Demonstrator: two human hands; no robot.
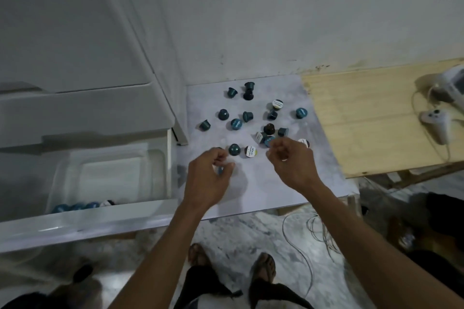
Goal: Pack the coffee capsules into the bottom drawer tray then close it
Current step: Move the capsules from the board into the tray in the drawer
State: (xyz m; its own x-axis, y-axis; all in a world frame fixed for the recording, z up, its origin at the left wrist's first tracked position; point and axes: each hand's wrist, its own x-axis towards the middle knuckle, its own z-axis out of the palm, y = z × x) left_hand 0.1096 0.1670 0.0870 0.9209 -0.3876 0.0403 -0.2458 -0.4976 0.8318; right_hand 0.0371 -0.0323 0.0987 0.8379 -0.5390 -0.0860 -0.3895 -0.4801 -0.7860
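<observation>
Several coffee capsules (236,124), mostly teal with a few dark or white-lidded ones, lie scattered on the grey marbled tabletop (263,183). My left hand (213,173) hovers over the table's near left part, its fingers curled round a blue capsule (221,170). My right hand (288,160) is over the near right capsules with curled fingers, its fingertips at a teal capsule (268,142); its palm is hidden. At the left, the bottom drawer (88,223) stands pulled out. Its clear tray (150,170) holds a row of capsules (77,206) along the front edge.
A white drawer unit (75,57) rises at the left against the wall. To the right lies a wooden board (364,120) with a white controller (434,118) and cables. My sandalled feet (266,266) and loose wires (319,231) are on the floor below.
</observation>
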